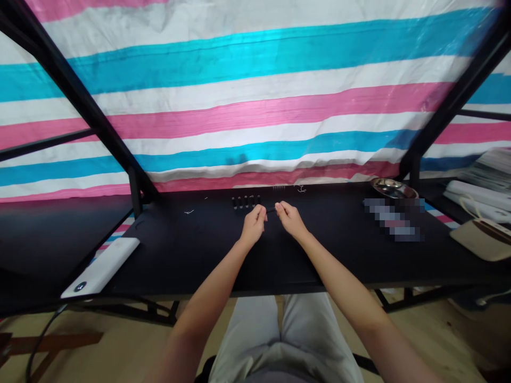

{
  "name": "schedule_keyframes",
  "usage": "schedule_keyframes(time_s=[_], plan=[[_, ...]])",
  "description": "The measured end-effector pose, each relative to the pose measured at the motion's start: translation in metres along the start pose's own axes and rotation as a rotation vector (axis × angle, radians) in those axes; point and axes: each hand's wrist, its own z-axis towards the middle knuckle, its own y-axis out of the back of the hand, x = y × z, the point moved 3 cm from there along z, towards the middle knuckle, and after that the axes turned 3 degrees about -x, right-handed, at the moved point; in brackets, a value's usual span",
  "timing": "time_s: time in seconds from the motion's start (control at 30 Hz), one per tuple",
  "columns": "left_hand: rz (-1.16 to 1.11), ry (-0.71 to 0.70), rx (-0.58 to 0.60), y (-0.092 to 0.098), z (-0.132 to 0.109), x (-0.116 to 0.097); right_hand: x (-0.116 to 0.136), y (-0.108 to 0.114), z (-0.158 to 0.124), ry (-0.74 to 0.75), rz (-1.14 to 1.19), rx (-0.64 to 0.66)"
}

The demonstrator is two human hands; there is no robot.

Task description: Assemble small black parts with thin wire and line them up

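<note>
Both hands are raised a little over the black table (179, 260), near its middle. My left hand (254, 222) is closed, thumb and fingers pinching one end of a thin, dark, rod-like piece (271, 209). The other end is pinched by my right hand (290, 217), closed in the same way. The piece spans the short gap between the hands; its exact kind is too small to tell. Just behind my left hand stands a row of several small black cylinders (240, 202) with light tips. Farther back lies a row of tiny pale pins (279, 187).
White stringy scraps (302, 189) lie at the back edge, others (189, 212) to the left. A shiny metal dish (394, 188) sits back right, beside a blurred-out item (395, 221). A long white device (101, 266) lies left; a beige pouch (479, 239) lies right. Striped sheeting (255, 101) hangs behind.
</note>
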Motion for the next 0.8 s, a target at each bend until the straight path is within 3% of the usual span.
schedule_keyframes(time_s=[0.23,0.37,0.47,0.8], plan=[[0.021,0.036,-0.030,0.001,-0.001,0.002,-0.003,-0.005,-0.001,-0.046,0.107,0.044],[-0.056,0.014,-0.017,-0.001,0.001,0.004,-0.009,-0.009,0.001,-0.246,0.313,0.065],[-0.095,0.003,0.021,-0.004,0.002,0.005,-0.012,-0.009,0.002,-0.358,0.341,0.048],[0.015,-0.058,0.074,-0.006,-0.001,0.005,-0.023,-0.007,0.003,-0.229,0.183,-0.068]])
